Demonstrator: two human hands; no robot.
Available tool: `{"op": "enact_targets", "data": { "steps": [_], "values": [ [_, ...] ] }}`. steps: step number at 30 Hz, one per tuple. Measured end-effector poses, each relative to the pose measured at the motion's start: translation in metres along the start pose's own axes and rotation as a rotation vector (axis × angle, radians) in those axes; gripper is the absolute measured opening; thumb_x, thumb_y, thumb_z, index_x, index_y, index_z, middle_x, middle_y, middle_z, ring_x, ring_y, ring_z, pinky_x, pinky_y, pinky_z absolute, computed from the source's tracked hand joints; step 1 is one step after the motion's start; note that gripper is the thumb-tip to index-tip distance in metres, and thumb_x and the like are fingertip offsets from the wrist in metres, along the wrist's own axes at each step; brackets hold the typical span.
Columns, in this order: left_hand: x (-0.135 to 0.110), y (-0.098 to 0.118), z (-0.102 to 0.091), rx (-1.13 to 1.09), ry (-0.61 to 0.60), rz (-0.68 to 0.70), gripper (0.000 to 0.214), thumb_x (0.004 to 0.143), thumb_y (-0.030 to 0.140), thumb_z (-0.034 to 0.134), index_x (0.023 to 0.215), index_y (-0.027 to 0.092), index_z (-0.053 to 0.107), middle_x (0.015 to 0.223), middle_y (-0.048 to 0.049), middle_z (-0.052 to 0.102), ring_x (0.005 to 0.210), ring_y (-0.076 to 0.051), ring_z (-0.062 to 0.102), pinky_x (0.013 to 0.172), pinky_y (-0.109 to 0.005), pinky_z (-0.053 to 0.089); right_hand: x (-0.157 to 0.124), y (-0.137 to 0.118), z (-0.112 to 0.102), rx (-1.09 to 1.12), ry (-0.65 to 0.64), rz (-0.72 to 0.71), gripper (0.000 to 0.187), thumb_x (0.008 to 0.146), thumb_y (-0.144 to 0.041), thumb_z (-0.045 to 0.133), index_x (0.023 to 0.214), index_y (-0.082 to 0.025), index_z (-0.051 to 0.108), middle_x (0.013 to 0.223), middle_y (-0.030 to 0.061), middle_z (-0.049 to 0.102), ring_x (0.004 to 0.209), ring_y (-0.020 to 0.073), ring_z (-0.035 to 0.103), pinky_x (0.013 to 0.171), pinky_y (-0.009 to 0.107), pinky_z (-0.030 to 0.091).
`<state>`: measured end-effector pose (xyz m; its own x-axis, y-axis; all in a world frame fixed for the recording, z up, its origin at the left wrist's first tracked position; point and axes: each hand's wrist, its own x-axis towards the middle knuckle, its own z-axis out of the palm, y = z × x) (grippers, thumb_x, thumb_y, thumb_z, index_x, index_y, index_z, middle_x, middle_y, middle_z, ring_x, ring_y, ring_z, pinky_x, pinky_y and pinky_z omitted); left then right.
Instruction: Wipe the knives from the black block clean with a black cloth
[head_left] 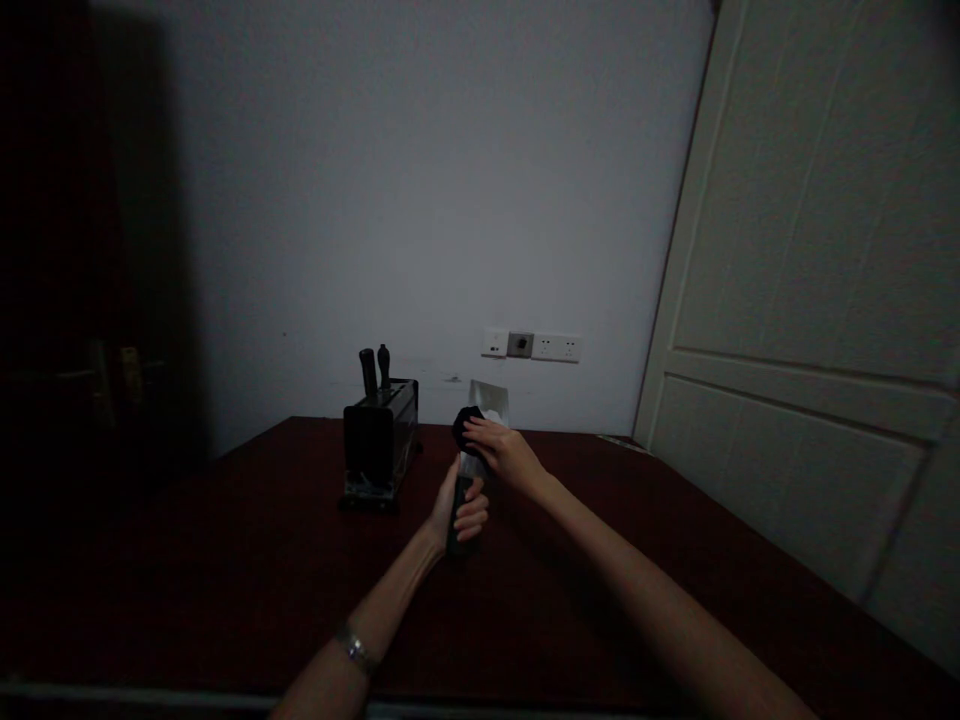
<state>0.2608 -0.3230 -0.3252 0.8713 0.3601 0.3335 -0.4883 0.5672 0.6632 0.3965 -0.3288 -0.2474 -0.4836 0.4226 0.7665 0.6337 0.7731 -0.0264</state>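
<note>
My left hand [466, 508] is wrapped round the dark handle of a cleaver [488, 394], whose broad, pale metal blade points up and away from me. A black cloth [466, 424] is pinched in my right hand [504, 450] and lies against the blade, covering part of it. The dim light hides the blade's exact outline. To the left of my hands stands a dark knife block [372, 440] with two black handles sticking up from its top.
Beneath everything is a dark red-brown table [247, 560]. Its back edge lies close to a pale wall [420, 180] with a row of sockets [555, 347]. A light panelled door [795, 300] rises on the right; a door handle [131, 375] shows at far left.
</note>
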Motion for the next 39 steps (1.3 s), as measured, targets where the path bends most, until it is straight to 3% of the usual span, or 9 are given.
{"op": "enact_targets", "data": {
  "steps": [10, 18, 28, 39],
  "values": [
    [0.000, 0.001, 0.001, -0.009, 0.040, 0.016, 0.054, 0.083, 0.060, 0.028, 0.051, 0.017, 0.034, 0.034, 0.0072, 0.026, 0.023, -0.005, 0.016, 0.021, -0.015, 0.024, 0.008, 0.005, 0.007, -0.026, 0.056, 0.047, 0.024, 0.084, -0.019, 0.050, 0.103, -0.021, 0.065, 0.113, 0.0085, 0.063, 0.114, 0.0203, 0.051, 0.096, 0.040, 0.043],
    [0.000, 0.001, 0.001, -0.004, -0.001, 0.017, 0.054, 0.083, 0.061, 0.028, 0.053, 0.017, 0.035, 0.034, 0.0066, 0.028, 0.023, -0.005, 0.015, 0.021, -0.015, 0.025, 0.015, 0.006, 0.008, -0.061, 0.087, 0.070, 0.024, 0.085, -0.020, 0.049, 0.103, -0.019, 0.064, 0.114, 0.0095, 0.062, 0.114, 0.0197, 0.051, 0.097, 0.038, 0.042],
    [0.003, -0.007, 0.004, 0.006, -0.068, -0.061, 0.055, 0.083, 0.062, 0.028, 0.053, 0.017, 0.035, 0.034, 0.0058, 0.031, 0.023, -0.005, 0.019, 0.022, -0.016, 0.029, 0.040, 0.041, -0.005, -0.160, 0.243, 0.174, 0.024, 0.085, -0.020, 0.049, 0.102, -0.018, 0.065, 0.111, 0.0090, 0.064, 0.112, 0.0201, 0.052, 0.096, 0.037, 0.042],
    [-0.001, -0.008, 0.008, -0.089, -0.078, -0.030, 0.054, 0.088, 0.056, 0.019, 0.053, 0.017, 0.035, 0.035, 0.0066, 0.027, 0.023, -0.004, 0.011, 0.020, -0.014, 0.022, 0.030, 0.049, -0.007, -0.232, 0.281, 0.154, 0.025, 0.085, -0.021, 0.048, 0.102, -0.016, 0.065, 0.107, 0.0113, 0.065, 0.106, 0.0216, 0.056, 0.094, 0.037, 0.043]
  ]
}}
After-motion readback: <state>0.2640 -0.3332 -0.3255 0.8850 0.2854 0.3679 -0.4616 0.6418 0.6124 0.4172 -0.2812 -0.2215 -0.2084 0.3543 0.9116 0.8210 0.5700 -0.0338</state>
